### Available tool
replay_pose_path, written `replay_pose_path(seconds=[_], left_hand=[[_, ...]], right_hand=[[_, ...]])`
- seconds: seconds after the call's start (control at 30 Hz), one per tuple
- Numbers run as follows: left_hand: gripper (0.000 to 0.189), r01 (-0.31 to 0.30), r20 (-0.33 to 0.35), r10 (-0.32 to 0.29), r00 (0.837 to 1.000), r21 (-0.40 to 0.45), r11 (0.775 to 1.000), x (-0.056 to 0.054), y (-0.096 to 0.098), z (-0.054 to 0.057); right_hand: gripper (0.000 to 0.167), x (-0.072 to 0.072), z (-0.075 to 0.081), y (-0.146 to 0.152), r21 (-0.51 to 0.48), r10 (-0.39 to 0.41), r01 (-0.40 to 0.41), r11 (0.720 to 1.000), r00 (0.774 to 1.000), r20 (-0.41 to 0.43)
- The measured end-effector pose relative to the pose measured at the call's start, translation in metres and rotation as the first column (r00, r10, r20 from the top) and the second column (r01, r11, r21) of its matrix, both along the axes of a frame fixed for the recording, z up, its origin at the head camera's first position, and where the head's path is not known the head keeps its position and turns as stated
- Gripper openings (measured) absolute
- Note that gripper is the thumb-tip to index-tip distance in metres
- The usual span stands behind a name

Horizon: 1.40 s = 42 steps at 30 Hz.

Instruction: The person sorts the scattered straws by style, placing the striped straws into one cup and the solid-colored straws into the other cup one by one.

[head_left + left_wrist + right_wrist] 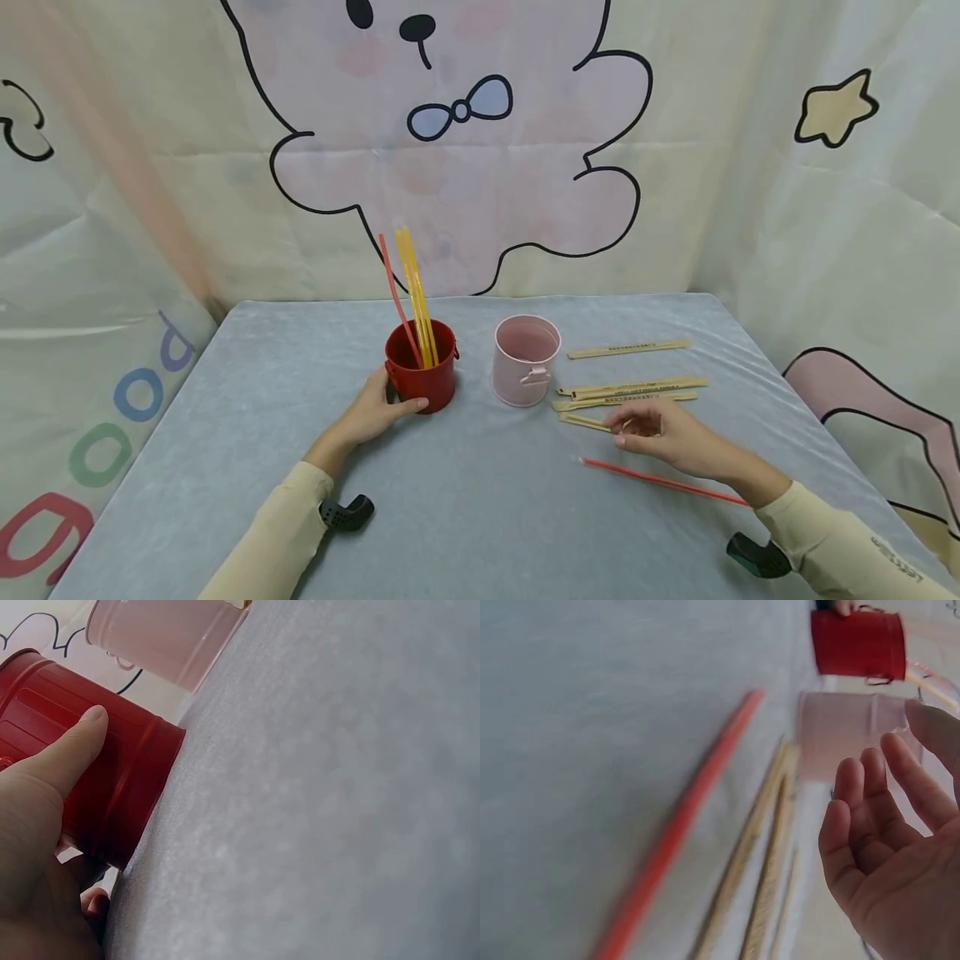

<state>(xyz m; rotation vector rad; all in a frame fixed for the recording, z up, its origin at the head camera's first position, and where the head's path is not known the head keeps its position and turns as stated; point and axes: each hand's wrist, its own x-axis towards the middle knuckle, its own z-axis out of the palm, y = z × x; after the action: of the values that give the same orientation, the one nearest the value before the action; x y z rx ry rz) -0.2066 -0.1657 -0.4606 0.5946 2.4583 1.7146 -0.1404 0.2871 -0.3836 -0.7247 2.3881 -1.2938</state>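
Note:
My left hand (378, 408) grips the side of a small red bucket (426, 385), thumb lying across its front and the other fingers behind it. Inside the bucket stand a red straw (399, 296) and several yellow straws (417, 292), leaning left. In the left wrist view the bucket's base (154, 787) rests at the table surface. Holding nothing, my right hand (667, 433) hovers with loosely bent fingers over the near end of several slim tan printed sticks (637, 387). A red straw (660, 478) lies on the table just below that hand.
A pale pink bucket (527, 367) stands between the red bucket and the tan sticks. One more tan stick (628, 349) lies farther back. The table wears a grey-blue cloth (465, 508), and a printed curtain (480, 192) hangs right behind its far edge.

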Motion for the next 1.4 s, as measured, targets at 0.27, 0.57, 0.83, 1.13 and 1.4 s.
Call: replay_pose_path(seconds=[0.27, 0.57, 0.83, 1.13, 1.4], left_hand=[[0.073, 0.001, 0.005, -0.001, 1.000, 0.000, 1.000, -0.001, 0.000, -0.001], [0.074, 0.003, 0.003, -0.003, 1.000, 0.004, 1.000, -0.001, -0.001, 0.000], [0.074, -0.002, -0.004, 0.002, 1.000, 0.009, 1.000, -0.001, -0.001, 0.001], [0.073, 0.014, -0.017, -0.014, 1.000, 0.012, 1.000, -0.001, 0.001, -0.002], [0.072, 0.006, -0.025, -0.005, 1.000, 0.008, 1.000, -0.001, 0.000, -0.001]], right_hand=[[0.032, 0.009, -0.011, 0.043, 0.095, 0.112, -0.110, 0.989, 0.994, -0.012], [0.028, 0.017, -0.031, 0.065, 0.012, 0.138, -0.138, 0.990, 0.990, -0.003], [0.025, 0.014, -0.045, 0.070, 0.005, 0.152, -0.152, 0.988, 0.988, -0.006], [0.023, 0.015, -0.050, 0.076, -0.014, 0.127, -0.127, 0.992, 0.991, 0.039], [0.016, 0.013, -0.054, 0.076, -0.046, 0.142, -0.142, 0.989, 0.990, -0.011]])
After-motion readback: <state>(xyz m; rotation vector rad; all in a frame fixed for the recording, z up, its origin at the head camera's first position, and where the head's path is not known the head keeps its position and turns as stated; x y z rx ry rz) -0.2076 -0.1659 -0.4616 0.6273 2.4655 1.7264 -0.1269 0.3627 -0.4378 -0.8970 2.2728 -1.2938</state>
